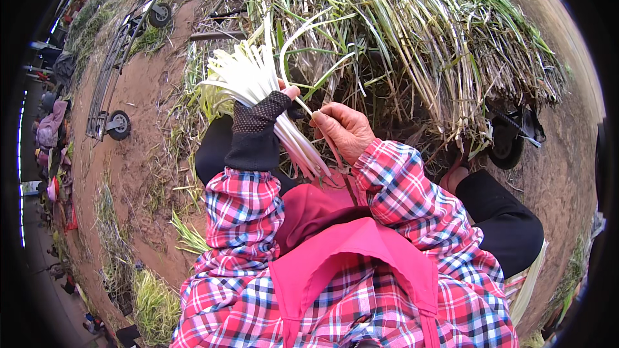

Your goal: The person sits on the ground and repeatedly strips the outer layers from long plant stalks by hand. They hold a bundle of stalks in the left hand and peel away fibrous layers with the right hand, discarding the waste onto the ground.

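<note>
My left hand (261, 116), in a black fingerless glove, is closed around a bundle of slender white stalks (249, 75). Their pale tops fan out above the fist, and their pinkish lower ends (309, 157) point down toward my lap. My bare right hand (344, 130) pinches one separate long stalk (304, 105) between thumb and fingertips, just right of the bundle. That stalk runs up past my left thumb and ends in pale green leaves. Below my hands a red apron (309, 203) covers my lap.
A large heap of long green and straw-coloured stalks (411, 34) lies before me, with a wheel (505, 145) under its right side. To the left stands a metal-framed cart (113, 63) on brown soil. Cut greens (154, 307) lie at lower left. Several people are at the far left.
</note>
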`<state>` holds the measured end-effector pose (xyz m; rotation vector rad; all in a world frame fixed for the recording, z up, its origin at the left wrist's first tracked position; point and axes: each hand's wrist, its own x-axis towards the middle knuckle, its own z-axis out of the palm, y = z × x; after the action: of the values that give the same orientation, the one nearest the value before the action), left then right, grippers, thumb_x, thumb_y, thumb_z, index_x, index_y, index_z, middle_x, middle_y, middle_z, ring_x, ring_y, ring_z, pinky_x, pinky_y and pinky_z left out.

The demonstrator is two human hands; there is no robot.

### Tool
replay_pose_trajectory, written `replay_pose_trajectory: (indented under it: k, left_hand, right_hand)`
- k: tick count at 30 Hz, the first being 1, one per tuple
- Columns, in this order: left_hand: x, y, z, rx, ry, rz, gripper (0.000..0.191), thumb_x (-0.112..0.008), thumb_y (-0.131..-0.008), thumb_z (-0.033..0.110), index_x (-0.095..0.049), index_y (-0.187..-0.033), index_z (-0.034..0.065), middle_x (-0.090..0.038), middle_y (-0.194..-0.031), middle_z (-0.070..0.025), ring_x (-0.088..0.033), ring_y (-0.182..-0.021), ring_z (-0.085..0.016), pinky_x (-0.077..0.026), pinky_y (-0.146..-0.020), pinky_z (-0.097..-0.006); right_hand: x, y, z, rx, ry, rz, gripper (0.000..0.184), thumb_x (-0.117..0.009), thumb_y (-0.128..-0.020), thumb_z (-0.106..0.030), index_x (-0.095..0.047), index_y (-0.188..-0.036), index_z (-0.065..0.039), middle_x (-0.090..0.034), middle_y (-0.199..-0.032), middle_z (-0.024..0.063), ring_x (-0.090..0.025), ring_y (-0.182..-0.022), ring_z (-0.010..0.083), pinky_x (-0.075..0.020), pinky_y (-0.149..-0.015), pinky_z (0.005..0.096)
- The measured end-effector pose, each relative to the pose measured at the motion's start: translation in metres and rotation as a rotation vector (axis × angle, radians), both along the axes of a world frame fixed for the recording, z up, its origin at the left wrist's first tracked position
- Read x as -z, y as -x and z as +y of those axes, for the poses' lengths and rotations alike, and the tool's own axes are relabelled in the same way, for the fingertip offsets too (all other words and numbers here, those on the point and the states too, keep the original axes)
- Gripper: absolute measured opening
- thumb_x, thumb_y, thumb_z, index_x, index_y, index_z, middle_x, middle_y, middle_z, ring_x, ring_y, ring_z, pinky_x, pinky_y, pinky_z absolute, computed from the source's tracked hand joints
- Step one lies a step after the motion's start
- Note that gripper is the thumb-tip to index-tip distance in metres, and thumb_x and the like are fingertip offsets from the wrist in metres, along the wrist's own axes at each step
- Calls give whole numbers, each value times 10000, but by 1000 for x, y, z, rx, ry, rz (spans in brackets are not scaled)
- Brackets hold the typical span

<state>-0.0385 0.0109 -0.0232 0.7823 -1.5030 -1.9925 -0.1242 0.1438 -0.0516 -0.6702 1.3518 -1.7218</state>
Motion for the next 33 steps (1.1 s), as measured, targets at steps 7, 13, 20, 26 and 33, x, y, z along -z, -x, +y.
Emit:
replay_pose_trajectory:
  k: [7, 13, 20, 26, 33]
  left_hand:
    - [-23, -2, -17, -159, -146, 98, 283, -662, -697, 41, -492, -923, 36, -542, -756, -60, -522, -599, -135, -447, -542, -232]
    - [-32, -10, -36, -215, 10, 43, 295, -676, -690, 67, -515, -934, 31, -557, -760, -58, -538, -613, -131, -445, -553, -228]
    - [-16, -5, -18, -131, -34, 28, 298, -692, -672, 72, -519, -911, 35, -560, -743, -60, -536, -581, -144, -437, -509, -239]
    - [-9, -13, -33, -145, 39, -27, 325, -703, -669, 90, -525, -934, 32, -569, -759, -61, -546, -594, -144, -442, -530, -242]
    - [3, -12, -10, -176, -255, 93, 279, -664, -740, 126, -519, -962, 40, -608, -893, -89, -599, -764, -163, -491, -565, -271]
  right_hand:
    - [79, 4, 45, -316, -375, 1004, 135, -511, -808, -174, -555, -822, -47, -564, -693, 164, -573, -676, 330, -457, -598, 382]
    - [106, 48, 94, -703, -1386, 918, 254, -503, -814, -193, -573, -1044, -111, -577, -985, 132, -564, -908, 294, -456, -796, 372]
    - [12, 22, 6, -158, -77, 758, 224, -492, -858, -204, -549, -939, -2, -569, -769, 119, -566, -682, 194, -458, -630, 292]
    - [14, -7, 23, -270, -283, -119, 242, -470, -893, -236, -519, -759, -40, -483, -601, -19, -429, -500, 40, -346, -449, 181]
    - [12, 12, 57, 72, -317, -144, 243, -516, -862, -207, -518, -670, -58, -469, -518, -36, -402, -420, 39, -313, -377, 197]
